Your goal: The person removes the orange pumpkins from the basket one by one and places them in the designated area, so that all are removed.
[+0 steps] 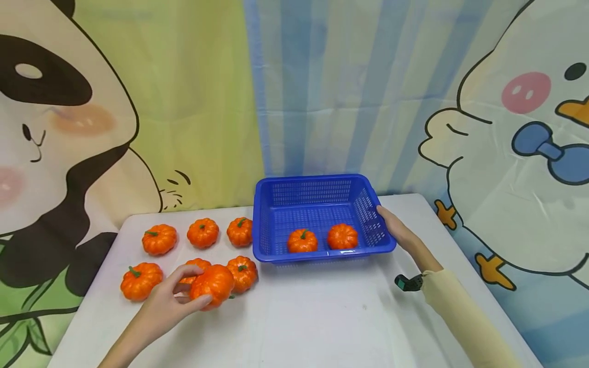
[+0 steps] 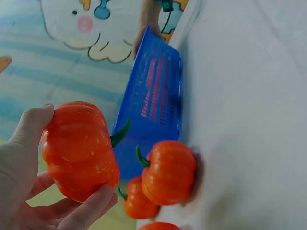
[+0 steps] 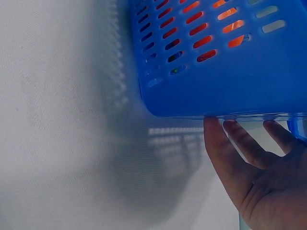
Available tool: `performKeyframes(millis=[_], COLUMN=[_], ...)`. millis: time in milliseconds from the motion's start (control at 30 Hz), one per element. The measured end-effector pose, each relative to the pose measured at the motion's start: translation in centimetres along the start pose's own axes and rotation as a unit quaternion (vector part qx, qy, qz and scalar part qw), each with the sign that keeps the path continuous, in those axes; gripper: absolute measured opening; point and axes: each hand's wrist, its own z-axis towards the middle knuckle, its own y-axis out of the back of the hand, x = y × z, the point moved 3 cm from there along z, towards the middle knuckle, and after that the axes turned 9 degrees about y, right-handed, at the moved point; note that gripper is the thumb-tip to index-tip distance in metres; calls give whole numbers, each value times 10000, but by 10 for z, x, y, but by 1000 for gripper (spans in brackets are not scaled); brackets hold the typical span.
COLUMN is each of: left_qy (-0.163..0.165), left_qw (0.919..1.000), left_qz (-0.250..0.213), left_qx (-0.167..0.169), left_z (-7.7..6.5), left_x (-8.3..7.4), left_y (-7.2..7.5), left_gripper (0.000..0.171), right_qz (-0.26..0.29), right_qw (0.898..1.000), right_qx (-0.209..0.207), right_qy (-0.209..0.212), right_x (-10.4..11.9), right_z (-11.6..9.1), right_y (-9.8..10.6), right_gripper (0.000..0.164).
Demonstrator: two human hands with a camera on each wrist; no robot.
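Observation:
My left hand (image 1: pixel 172 296) holds an orange toy pumpkin (image 1: pixel 213 286) between thumb and fingers, above the table at the front left. Its green stem points sideways, towards the basket, in the left wrist view. A blue plastic basket (image 1: pixel 324 253) with slotted walls stands at the middle back. Two pumpkins lie inside it: one with its stem up (image 1: pixel 302 241), the other with no stem in sight (image 1: pixel 342 236). At the basket's right side my right hand (image 1: pixel 398 230) grips the rim. In the right wrist view its spread fingers (image 3: pixel 225 158) touch the outer wall.
Several more pumpkins stand in two rows on the white table (image 1: pixel 317 317), left of the basket; one back pumpkin (image 1: pixel 240 232) is close to the basket's left wall. My left hand partly covers a front one (image 1: pixel 199 264). A cartoon-printed curtain (image 1: pixel 317 87) hangs behind.

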Motion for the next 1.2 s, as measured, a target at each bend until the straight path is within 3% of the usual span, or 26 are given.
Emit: performKeyframes(millis=[133, 333, 667, 800, 967, 1100, 1200], left_qy=[555, 1026, 1179, 1277, 1500, 2016, 2196], left_qw=[9984, 9946, 9910, 9875, 9841, 9769, 9733], left_qz=[7, 41, 241, 414, 352, 160, -38], left_qx=[-86, -175, -583, -821, -885, -684, -674], left_z=[-4, -9, -25, -28, -26, -25, -26], left_x=[22, 48, 86, 104, 114, 120, 124], left_y=[2, 13, 44, 54, 62, 61, 59], left_gripper=[59, 64, 89, 87, 83, 92, 95], right_qz=[-32, 64, -29, -37, -37, -31, -53], right_qw=[10000, 10000, 9999, 9999, 10000, 10000, 10000], right_qx=[-25, -9, -30, -33, -33, -36, -19], right_qy=[-53, 2, -106, -108, -34, -48, -68], right_x=[0, 0, -1, -1, -1, -2, -4], right_z=[-1, 0, -1, -2, -1, 0, 0], right_y=[0, -1, 1, 2, 4, 3, 3], right_gripper=[75, 73, 76, 76, 76, 77, 78])
